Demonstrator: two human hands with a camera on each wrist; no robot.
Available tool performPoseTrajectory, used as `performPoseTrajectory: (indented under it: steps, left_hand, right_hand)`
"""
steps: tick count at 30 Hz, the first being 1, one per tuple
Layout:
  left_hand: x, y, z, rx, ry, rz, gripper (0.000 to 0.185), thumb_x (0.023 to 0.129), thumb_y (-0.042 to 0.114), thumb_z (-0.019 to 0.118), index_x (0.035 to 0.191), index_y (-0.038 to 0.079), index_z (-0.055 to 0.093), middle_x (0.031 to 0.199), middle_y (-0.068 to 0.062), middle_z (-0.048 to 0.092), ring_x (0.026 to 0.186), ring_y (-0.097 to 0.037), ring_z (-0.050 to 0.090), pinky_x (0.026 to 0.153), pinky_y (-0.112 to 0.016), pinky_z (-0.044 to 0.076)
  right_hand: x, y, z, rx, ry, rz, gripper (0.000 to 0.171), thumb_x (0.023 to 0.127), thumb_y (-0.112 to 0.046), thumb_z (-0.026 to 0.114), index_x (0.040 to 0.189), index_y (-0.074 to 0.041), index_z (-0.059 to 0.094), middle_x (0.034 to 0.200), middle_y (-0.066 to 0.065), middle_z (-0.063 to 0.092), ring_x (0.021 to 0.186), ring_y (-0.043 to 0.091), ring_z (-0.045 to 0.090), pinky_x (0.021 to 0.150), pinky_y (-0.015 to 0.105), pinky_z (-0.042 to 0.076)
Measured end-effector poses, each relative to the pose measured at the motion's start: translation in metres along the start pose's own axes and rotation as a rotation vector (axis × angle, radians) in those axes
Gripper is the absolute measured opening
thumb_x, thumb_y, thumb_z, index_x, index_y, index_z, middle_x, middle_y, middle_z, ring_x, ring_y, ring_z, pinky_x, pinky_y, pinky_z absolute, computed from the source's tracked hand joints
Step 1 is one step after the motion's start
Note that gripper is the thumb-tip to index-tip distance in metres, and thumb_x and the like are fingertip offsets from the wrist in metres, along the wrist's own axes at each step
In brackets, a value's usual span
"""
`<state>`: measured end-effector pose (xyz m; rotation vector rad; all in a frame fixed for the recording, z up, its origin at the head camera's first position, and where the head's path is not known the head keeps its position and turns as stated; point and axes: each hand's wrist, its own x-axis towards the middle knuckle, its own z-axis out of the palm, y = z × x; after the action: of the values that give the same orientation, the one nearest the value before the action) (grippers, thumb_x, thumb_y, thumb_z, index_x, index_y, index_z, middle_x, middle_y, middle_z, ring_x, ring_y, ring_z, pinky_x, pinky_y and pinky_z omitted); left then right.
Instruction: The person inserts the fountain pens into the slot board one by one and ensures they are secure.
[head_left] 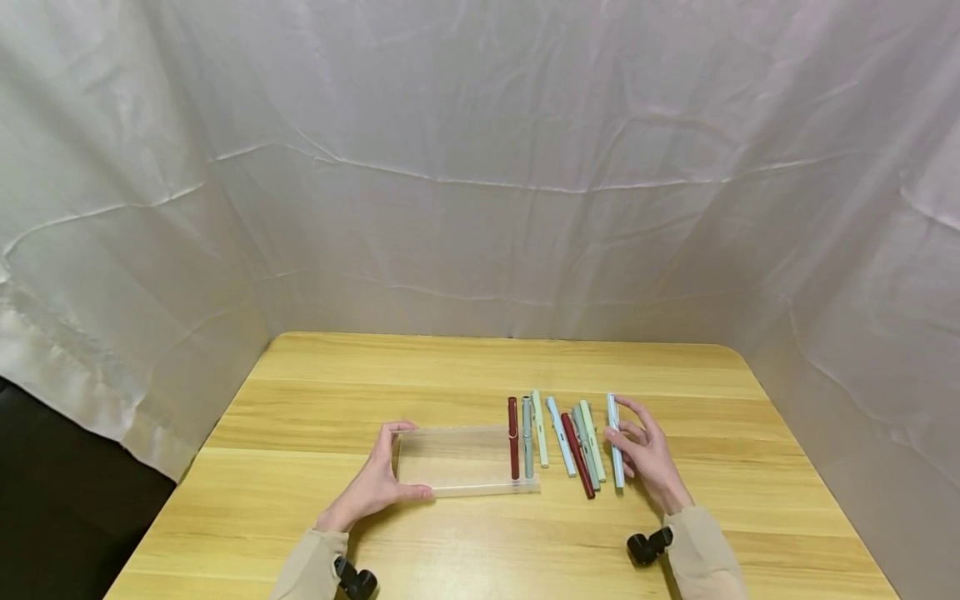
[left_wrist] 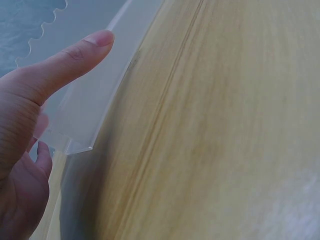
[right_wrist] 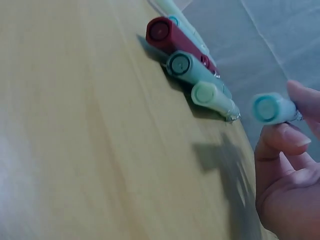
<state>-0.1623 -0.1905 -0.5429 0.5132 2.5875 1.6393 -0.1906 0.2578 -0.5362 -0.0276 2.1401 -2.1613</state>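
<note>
Right now my right hand (head_left: 647, 457) pinches a light blue pen (head_left: 615, 440) between thumb and fingertips (right_wrist: 285, 136), the other fingers loosely curled behind it. In the right wrist view the pen's capped end (right_wrist: 266, 108) points at the camera and seems lifted slightly off the wooden table (head_left: 450, 375), though I cannot tell for sure. Just to the left of that hand lies a loose row of pens: a pale green pen (head_left: 592, 439), a grey-green pen (head_left: 584, 446) and a dark red pen (head_left: 577, 455) bunched together, then another light blue pen (head_left: 560, 424) and a second pale green pen (head_left: 539, 427).

My left hand (head_left: 373, 482) is spread wide around the left end of a clear plastic tray (head_left: 457, 460), thumb along its near edge and fingers at its far corner, gripping it in place. At the tray's end farthest from that hand lie two pens side by side: a red pen (head_left: 513, 437) and a grey-green one (head_left: 527, 437).
</note>
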Motion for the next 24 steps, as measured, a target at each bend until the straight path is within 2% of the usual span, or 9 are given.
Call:
performPoseTrajectory:
  steps: [3, 5, 8, 10, 11, 14, 20, 24]
  left_hand:
    - [0.0, 0.0, 0.0, -0.007, -0.003, 0.0, 0.105, 0.06, 0.023, 0.097, 0.139, 0.005, 0.031, 0.149, -0.018, 0.036, 0.151, -0.044, 0.022, 0.125, -0.067, 0.01]
    - [0.0, 0.0, 0.0, -0.01, -0.004, -0.001, 0.105, 0.06, 0.023, 0.097, 0.139, 0.005, 0.031, 0.149, -0.018, 0.036, 0.152, -0.044, 0.022, 0.125, -0.067, 0.01]
    - [0.0, 0.0, 0.0, -0.012, -0.005, -0.009, 0.105, 0.06, 0.023, 0.097, 0.139, 0.005, 0.031, 0.149, -0.018, 0.035, 0.152, -0.044, 0.021, 0.125, -0.067, 0.009]
    - [0.0, 0.001, 0.0, -0.013, -0.006, -0.014, 0.105, 0.06, 0.023, 0.097, 0.14, 0.006, 0.031, 0.15, -0.018, 0.035, 0.152, -0.044, 0.02, 0.125, -0.067, 0.009]
    - [0.0, 0.001, 0.0, -0.013, -0.007, -0.015, 0.105, 0.06, 0.023, 0.097, 0.14, 0.006, 0.031, 0.15, -0.018, 0.035, 0.152, -0.044, 0.02, 0.125, -0.067, 0.009]
    - [0.0, 0.001, 0.0, -0.013, -0.01, -0.015, 0.105, 0.06, 0.022, 0.097, 0.14, 0.006, 0.031, 0.15, -0.018, 0.034, 0.152, -0.044, 0.02, 0.125, -0.066, 0.009]
    - [0.0, 0.001, 0.0, -0.002, -0.005, -0.012, 0.105, 0.06, 0.023, 0.097, 0.14, 0.006, 0.031, 0.15, -0.017, 0.034, 0.152, -0.043, 0.02, 0.125, -0.065, 0.01]
    - [0.0, 0.001, 0.0, 0.002, -0.003, -0.012, 0.105, 0.06, 0.024, 0.097, 0.139, 0.005, 0.031, 0.15, -0.017, 0.035, 0.152, -0.043, 0.021, 0.125, -0.065, 0.01]
  right_hand:
    - [0.0, 0.0, 0.001, 0.033, -0.003, -0.014, 0.062, 0.101, -0.015, 0.061, 0.156, -0.015, 0.033, 0.099, -0.004, 0.067, 0.056, 0.002, 0.047, 0.041, 0.014, 0.037]
    - [-0.001, 0.0, 0.002, 0.048, 0.007, -0.021, 0.06, 0.102, -0.016, 0.059, 0.156, -0.013, 0.034, 0.103, -0.005, 0.068, 0.065, 0.002, 0.055, 0.047, 0.013, 0.045]
    - [-0.001, -0.001, 0.005, 0.061, 0.043, -0.011, 0.056, 0.103, -0.022, 0.056, 0.155, -0.011, 0.036, 0.105, -0.007, 0.069, 0.072, 0.003, 0.059, 0.051, 0.014, 0.05]
    - [-0.001, -0.002, 0.007, 0.083, 0.064, -0.002, 0.055, 0.104, -0.026, 0.055, 0.154, -0.011, 0.038, 0.105, -0.007, 0.07, 0.071, 0.004, 0.059, 0.052, 0.015, 0.051]
    - [-0.002, -0.003, 0.008, 0.095, 0.074, 0.009, 0.054, 0.104, -0.029, 0.054, 0.153, -0.012, 0.039, 0.104, -0.007, 0.07, 0.067, 0.004, 0.055, 0.047, 0.015, 0.048]
    - [-0.002, -0.004, 0.011, 0.127, 0.096, 0.02, 0.054, 0.104, -0.033, 0.054, 0.152, -0.013, 0.042, 0.103, -0.006, 0.071, 0.064, 0.003, 0.052, 0.044, 0.014, 0.044]
    - [-0.002, -0.007, 0.014, 0.117, 0.14, 0.009, 0.047, 0.103, -0.028, 0.057, 0.144, -0.01, 0.045, 0.101, -0.009, 0.073, 0.072, 0.005, 0.059, 0.051, 0.015, 0.05]
    - [-0.003, -0.01, 0.015, 0.12, 0.128, -0.008, 0.042, 0.103, -0.023, 0.058, 0.142, -0.016, 0.043, 0.1, -0.011, 0.073, 0.069, 0.003, 0.057, 0.054, 0.014, 0.046]
